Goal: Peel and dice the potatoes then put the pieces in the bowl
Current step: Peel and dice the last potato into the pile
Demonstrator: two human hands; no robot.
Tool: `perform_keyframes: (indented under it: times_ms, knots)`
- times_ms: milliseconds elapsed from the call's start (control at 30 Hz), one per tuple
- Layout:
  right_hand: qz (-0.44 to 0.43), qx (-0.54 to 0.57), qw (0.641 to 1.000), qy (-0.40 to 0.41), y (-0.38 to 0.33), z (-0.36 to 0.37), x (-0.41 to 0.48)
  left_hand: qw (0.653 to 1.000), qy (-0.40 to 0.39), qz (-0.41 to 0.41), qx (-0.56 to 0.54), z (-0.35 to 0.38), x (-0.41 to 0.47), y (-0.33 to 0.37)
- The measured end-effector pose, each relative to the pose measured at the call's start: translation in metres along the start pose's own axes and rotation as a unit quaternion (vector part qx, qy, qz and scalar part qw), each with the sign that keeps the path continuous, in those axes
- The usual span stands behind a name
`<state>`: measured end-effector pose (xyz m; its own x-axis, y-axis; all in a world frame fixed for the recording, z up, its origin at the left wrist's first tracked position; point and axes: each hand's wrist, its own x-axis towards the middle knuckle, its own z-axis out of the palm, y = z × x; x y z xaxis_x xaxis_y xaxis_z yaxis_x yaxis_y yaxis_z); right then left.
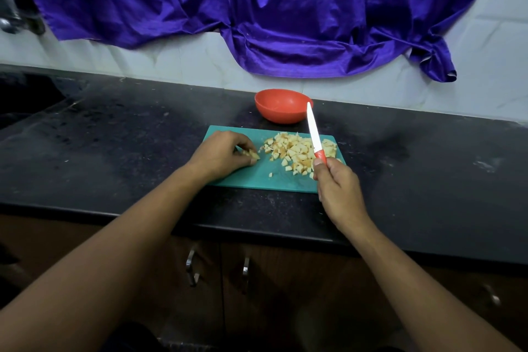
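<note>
Head: potato dice (297,151) between hands (220,156) (338,188)

**Layout of the worktop**

The cutting board (240,177) lies on the counter (114,137), the bowl (281,107) just behind it. The potato pieces (297,151) are heaped on the board's right half. The left hand (221,153) rests to their left, and the right hand (338,188), holding the knife (314,134), is at the near right corner.

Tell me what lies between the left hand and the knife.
In the head view, the diced potato pieces lie heaped on the cutting board between the left hand and the knife held in the right hand.
</note>
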<state>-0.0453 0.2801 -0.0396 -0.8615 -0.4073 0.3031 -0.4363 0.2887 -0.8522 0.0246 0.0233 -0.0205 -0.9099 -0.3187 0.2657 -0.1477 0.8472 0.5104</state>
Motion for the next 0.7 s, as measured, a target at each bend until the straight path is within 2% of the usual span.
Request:
perform_keyframes:
  times_ms: [200,367,500,567,700]
  knots:
    - [-0.001,-0.004,1.000,-0.002,0.001,0.001,0.000,0.992,0.112,0.032,-0.057,0.006,-0.010,-0.003]
    - [-0.009,-0.015,1.000,-0.001,0.001,0.000,0.000,0.993,0.087,0.027,-0.069,0.005,-0.014,-0.002]
    - [-0.009,-0.019,1.000,0.001,0.000,0.001,0.000,0.986,0.141,-0.002,-0.085,0.003,-0.017,-0.007]
    - [-0.006,-0.021,1.000,0.000,-0.001,0.001,0.000,0.991,0.125,-0.011,-0.048,0.001,-0.018,-0.010]
    - [0.001,-0.020,1.000,-0.004,-0.001,0.001,0.000,0.999,0.041,-0.011,0.014,-0.003,-0.021,-0.006]
